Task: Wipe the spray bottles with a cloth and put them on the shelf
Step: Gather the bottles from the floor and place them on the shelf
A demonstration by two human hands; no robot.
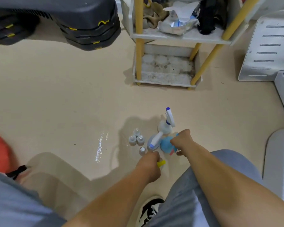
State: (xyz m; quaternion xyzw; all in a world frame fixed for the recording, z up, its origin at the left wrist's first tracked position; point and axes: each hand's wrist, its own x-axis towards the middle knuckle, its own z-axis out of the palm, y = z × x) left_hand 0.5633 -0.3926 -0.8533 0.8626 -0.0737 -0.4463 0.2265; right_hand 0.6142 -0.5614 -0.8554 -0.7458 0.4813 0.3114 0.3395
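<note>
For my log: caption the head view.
Facing the shelf, left hand grips a yellow-tipped item, right hand holds a blue item among spray bottles on the floor.

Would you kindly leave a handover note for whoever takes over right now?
Left hand: grips a yellow-tipped item, mostly hidden.
Right hand: grips the blue cloth.
Two trigger spray bottles and four small bottles stand on the floor by the hands.
Done: no bottle seen on the shelf yet.
Left: wipe them, shelve them.
</note>
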